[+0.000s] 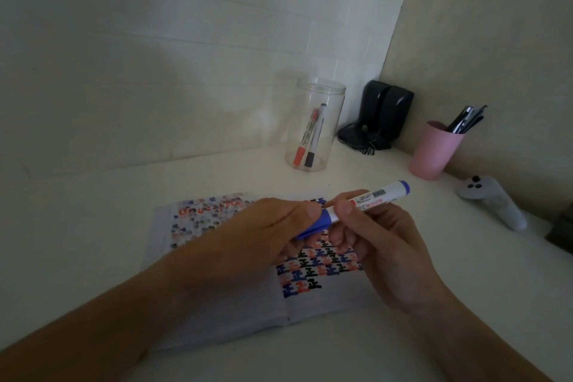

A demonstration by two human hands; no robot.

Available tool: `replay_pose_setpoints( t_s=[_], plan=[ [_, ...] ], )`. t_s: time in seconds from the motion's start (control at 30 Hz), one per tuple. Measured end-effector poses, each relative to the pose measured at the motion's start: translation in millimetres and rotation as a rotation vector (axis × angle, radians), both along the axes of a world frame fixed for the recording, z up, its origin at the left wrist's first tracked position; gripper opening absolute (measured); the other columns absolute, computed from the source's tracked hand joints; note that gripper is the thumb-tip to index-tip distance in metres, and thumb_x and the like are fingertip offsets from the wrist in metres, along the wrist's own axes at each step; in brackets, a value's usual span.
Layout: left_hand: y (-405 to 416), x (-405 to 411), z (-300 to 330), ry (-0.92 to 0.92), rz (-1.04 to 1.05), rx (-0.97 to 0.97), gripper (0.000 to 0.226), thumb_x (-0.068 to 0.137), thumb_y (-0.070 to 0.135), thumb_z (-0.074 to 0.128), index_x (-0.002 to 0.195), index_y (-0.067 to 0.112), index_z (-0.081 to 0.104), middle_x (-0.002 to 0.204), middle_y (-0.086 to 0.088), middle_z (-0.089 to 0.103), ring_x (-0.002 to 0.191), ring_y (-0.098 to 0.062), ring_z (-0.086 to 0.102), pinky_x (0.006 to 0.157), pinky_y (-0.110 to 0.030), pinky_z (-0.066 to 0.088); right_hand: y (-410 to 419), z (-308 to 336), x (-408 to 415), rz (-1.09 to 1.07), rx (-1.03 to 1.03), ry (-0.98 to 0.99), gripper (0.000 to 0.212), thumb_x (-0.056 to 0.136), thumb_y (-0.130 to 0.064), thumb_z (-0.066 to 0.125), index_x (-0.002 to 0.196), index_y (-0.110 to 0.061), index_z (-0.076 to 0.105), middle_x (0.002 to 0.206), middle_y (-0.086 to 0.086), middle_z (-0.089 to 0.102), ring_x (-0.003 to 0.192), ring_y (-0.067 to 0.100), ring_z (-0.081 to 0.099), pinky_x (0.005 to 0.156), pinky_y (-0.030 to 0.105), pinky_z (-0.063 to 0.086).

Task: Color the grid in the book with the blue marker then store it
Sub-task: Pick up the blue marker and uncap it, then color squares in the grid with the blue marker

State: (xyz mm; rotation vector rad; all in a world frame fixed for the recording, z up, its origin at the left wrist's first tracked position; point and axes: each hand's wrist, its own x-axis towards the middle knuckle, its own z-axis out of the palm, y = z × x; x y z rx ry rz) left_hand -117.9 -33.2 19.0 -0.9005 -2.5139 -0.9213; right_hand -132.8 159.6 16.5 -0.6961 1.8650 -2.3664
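An open book (322, 298) lies flat on the white desk, its right page holding a grid of blue, red and black marks. Above it I hold the blue marker (376, 196) nearly level, tail pointing right. My right hand (378, 245) grips the white barrel. My left hand (263, 226) is closed around the blue cap (313, 228) at the marker's left end. Whether the cap is fully seated on the barrel I cannot tell. Both hands hide the middle of the book.
A clear plastic jar (316, 124) with a red and a black marker stands behind the book. Right of it are black speakers (384, 115), a pink cup (434, 152) of pens, and a white controller (490, 198). Walls close the back and right.
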Motion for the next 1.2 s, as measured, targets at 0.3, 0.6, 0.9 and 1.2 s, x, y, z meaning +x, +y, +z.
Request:
replay_pose_setpoints(
  t_s=[0.3, 0.6, 0.9, 1.2],
  plan=[
    [6.3, -4.0, 13.1, 0.299, 0.190, -0.403, 0.054, 0.100, 0.047, 0.009, 0.095, 0.017, 0.053, 0.055, 0.006, 0.055, 0.040, -0.012, 0.045, 0.041, -0.024, 0.038, -7.5, 0.4, 3.8, -0.221, 0.045, -0.002, 0.027, 0.080, -0.029, 0.069, 0.068, -0.006, 0.076, 0.060, 0.012, 0.068, 0.055, 0.020, 0.059, 0.058, 0.029, 0.051],
    [10.1, 0.7, 21.9, 0.120, 0.072, -0.089, 0.026, 0.103, 0.023, 0.033, 0.090, 0.020, 0.056, 0.062, 0.006, 0.058, 0.047, -0.008, 0.046, 0.049, -0.026, 0.045, -9.9, 7.0, 5.5, -0.142, -0.014, -0.034, 0.024, 0.082, -0.022, 0.067, 0.069, -0.002, 0.073, 0.053, 0.011, 0.064, 0.048, 0.017, 0.055, 0.048, 0.023, 0.045],
    [6.9, -1.8, 12.4, -0.017, 0.038, -0.118, 0.014, 0.099, 0.030, 0.048, 0.094, 0.020, 0.056, 0.056, 0.008, 0.045, 0.040, -0.005, 0.034, 0.037, -0.013, 0.026, -6.5, 13.7, 1.2, -0.279, -0.068, -0.126, 0.025, 0.087, -0.019, 0.067, 0.067, -0.005, 0.071, 0.054, 0.006, 0.061, 0.046, 0.013, 0.052, 0.047, 0.022, 0.046],
    [-25.2, -13.3, 3.3, 0.102, 0.114, -0.154, 0.025, 0.096, 0.056, 0.030, 0.090, 0.036, 0.044, 0.078, 0.015, 0.056, 0.068, -0.004, 0.055, 0.061, -0.016, 0.038, 25.3, 23.4, -3.0, -0.288, -0.020, -0.054, 0.019, 0.088, -0.024, 0.065, 0.076, -0.011, 0.075, 0.060, 0.005, 0.060, 0.053, 0.013, 0.048, 0.048, 0.023, 0.040]
  ],
)
